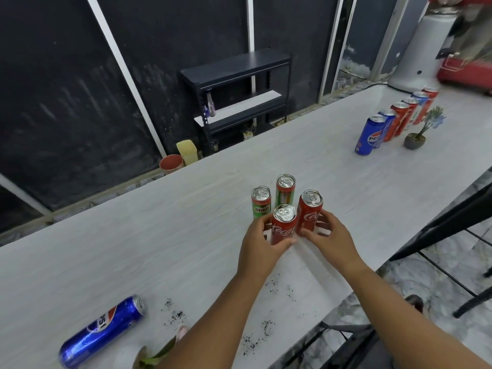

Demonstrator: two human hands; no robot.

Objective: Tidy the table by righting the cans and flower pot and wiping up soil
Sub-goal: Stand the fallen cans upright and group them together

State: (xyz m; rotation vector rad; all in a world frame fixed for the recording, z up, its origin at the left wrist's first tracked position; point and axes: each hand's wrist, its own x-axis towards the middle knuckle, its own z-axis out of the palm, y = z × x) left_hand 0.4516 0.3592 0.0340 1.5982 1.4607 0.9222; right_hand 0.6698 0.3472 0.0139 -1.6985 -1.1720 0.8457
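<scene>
Left hand (262, 242) wraps the near upright Coca-Cola can (283, 225); right hand (328, 231) clasps its upright neighbour (308, 212). Left of and nearer than these, a Pepsi can (102, 332) lies flat, top pointing toward them.

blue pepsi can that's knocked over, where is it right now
In the head view the fallen Pepsi can lies on its side at the table's near left, left of the spilled soil and the left forearm.

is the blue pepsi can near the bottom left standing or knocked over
Knocked over. The blue Pepsi can lies on its side on the table, its silver top facing sideways, unlike the upright red cans.
</scene>
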